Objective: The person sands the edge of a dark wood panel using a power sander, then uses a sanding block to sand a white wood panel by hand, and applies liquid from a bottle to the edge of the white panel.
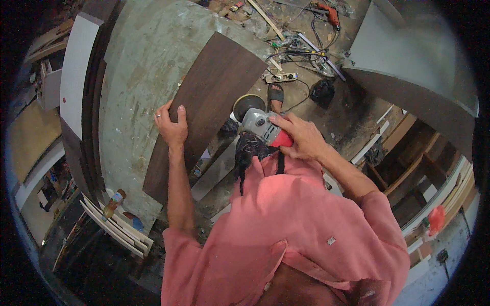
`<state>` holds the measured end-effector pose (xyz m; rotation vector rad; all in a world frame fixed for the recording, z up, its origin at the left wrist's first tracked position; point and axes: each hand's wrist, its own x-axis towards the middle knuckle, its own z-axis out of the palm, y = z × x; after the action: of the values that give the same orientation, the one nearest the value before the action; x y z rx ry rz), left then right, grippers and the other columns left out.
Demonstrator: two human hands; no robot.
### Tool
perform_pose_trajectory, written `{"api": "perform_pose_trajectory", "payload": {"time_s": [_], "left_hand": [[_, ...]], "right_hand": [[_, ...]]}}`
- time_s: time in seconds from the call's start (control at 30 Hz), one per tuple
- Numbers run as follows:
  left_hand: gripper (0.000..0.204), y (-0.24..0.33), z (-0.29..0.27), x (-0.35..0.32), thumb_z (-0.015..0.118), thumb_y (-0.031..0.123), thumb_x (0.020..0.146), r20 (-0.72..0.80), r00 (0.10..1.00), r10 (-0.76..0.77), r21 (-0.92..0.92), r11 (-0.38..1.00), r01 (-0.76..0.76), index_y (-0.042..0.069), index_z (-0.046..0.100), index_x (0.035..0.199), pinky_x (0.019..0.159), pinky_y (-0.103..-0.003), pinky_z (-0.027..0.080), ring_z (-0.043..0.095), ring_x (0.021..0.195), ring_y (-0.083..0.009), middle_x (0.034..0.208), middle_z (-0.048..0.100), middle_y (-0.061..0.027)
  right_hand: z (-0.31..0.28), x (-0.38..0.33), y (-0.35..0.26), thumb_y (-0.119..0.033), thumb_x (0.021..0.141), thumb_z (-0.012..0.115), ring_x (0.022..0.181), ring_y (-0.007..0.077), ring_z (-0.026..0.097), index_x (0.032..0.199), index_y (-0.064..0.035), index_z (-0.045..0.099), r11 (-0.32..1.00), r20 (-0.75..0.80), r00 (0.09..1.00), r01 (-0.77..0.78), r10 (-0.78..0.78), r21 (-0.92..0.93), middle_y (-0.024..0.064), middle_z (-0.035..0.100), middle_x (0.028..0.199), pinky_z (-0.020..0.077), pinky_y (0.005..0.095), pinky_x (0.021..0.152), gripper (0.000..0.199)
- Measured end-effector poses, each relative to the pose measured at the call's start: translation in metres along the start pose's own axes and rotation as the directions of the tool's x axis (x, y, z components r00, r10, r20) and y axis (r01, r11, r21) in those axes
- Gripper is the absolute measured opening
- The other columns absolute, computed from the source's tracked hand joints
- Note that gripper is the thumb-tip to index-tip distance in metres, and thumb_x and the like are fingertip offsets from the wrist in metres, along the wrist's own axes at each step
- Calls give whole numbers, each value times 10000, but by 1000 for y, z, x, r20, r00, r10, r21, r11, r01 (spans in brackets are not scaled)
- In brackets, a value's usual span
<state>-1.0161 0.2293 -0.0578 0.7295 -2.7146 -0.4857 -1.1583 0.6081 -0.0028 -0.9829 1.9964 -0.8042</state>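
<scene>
Holding a grinder [259, 126] beside a dark brown board [219, 76]

Across the grey-green worktop [143, 61] we see the board lying flat at a slant, its far end pointing up and to the right. Its right long edge seems to reach past the worktop. We judge it stiff and fairly light for its length, awkward more than heavy, with a smooth face that could slide under a push. Its edges and corners look the likeliest parts to chip, so to shift it we would take both long edges near the middle, palms well clear of the tool.

The grinder, grey at the head and red along the body, should feel dense and front-heavy; we would keep hold of the body, behind the head.

Our right hand [302, 136] is closed around that body. Our left hand [172, 127] straddles the board's left edge, thumb on the face and fingers parted from it beyond the edge; we cannot tell whether the fingertips clasp the board or only brace it.

Smallest is the round disc [250, 105], right at the board's right edge; whether it touches, we cannot tell.
</scene>
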Motion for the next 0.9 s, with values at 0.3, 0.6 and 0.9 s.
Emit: {"api": "perform_pose_trajectory", "payload": {"time_s": [0.3, 0.6, 0.9], "left_hand": [[380, -2, -1, -2, 728, 251, 860, -1, 1000, -11, -5, 1000, 11, 33, 662, 1164, 1003, -474, 406, 555, 1096, -347, 1128, 630, -154], [379, 2, -2, -2, 734, 259, 859, -10, 1000, 8, 11, 1000, -8, 25, 666, 1149, 993, -475, 408, 563, 1079, -346, 1106, 634, -153], [369, -1, -12, -3, 738, 210, 851, 31, 998, -57, -68, 996, 59, 40, 670, 1172, 975, -454, 446, 578, 1095, -343, 1146, 646, -156]], "right_hand": [[-29, 3, 20, -129, 665, 795, 1062, 431, 613, 1504, -250, 387, 995, -116, 992, -28, 39, 100, 177, 566, 1232, 532, 469, 894, 941], [-66, -1, 61, -93, 682, 743, 1175, 327, 622, 1487, -123, 399, 963, -507, 848, -12, 152, 268, 218, 598, 1292, 470, 379, 1012, 876], [-35, -9, 42, -45, 666, 747, 1149, 260, 582, 1528, -64, 297, 964, -356, 929, -4, 103, 268, 183, 582, 1265, 438, 346, 1028, 973]]}}
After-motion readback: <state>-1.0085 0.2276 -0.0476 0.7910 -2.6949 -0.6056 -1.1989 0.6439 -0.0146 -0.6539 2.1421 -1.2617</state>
